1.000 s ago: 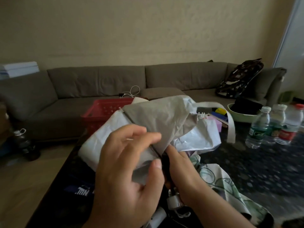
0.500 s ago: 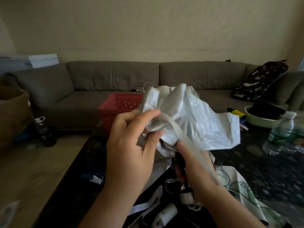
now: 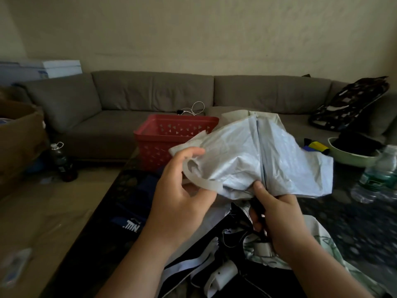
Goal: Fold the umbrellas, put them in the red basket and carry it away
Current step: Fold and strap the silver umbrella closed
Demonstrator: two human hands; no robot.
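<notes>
- Black-and-white fabric of another umbrella (image 3: 214, 274) lies unfolded on the dark table (image 3: 354, 222) nearest the camera, with a green-patterned one (image 3: 322, 241) beside it; both appear still to be done.
- Right hand (image 3: 277, 220) is curled round the dark shaft below the silver umbrella (image 3: 253, 162), gripping it.
- Left hand (image 3: 182, 186) pinches the canopy's edge by the closing strap (image 3: 204, 182), fingers bent; the folds look gathered but not yet wrapped.
- The red basket (image 3: 171, 136) stands beyond on the table's far end, seemingly with no umbrella in it; folding, loading and carrying all remain.
</notes>
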